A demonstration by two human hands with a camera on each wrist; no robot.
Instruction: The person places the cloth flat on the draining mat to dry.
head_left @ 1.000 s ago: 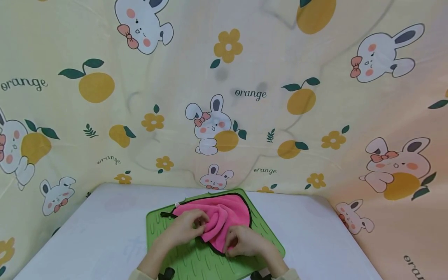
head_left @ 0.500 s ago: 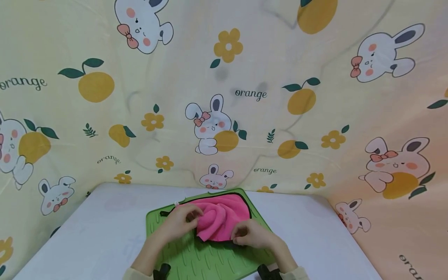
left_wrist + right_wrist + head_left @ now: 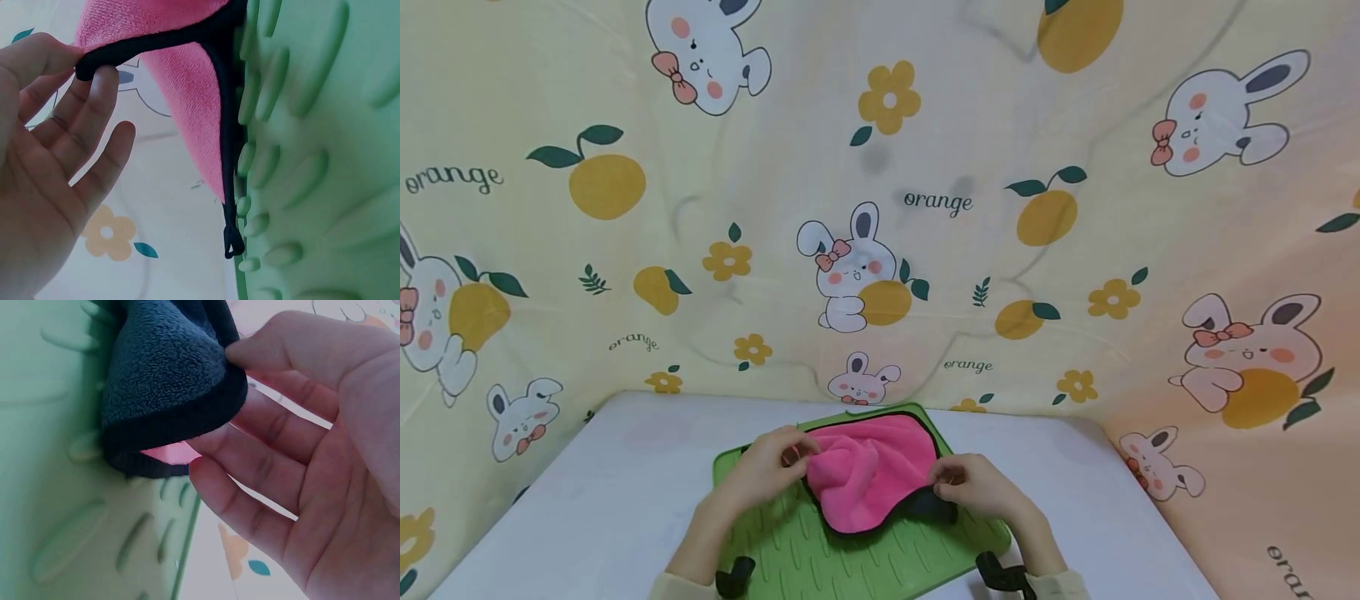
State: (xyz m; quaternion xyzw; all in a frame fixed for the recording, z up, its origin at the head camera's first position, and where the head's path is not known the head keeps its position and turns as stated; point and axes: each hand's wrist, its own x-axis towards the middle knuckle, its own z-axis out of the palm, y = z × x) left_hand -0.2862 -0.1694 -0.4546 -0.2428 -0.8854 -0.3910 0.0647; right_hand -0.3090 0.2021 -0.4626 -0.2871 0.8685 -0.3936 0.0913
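While pink cloth (image 3: 880, 467) lies rumpled on green mat (image 3: 805, 554), both hands pinch its black edging: left hand (image 3: 767, 467) at left side, right hand (image 3: 977, 485) at right. Hands stand wider apart than half second ago; right near edge lifted, dark underside (image 3: 169, 369) showing more. Judged: cloth more opened out, not yet flat. Mat on white bench (image 3: 587, 500), near end cut off. Hanging loop (image 3: 232, 244) clear from left wrist, mostly hidden in head view. Some right fingertips behind cloth.
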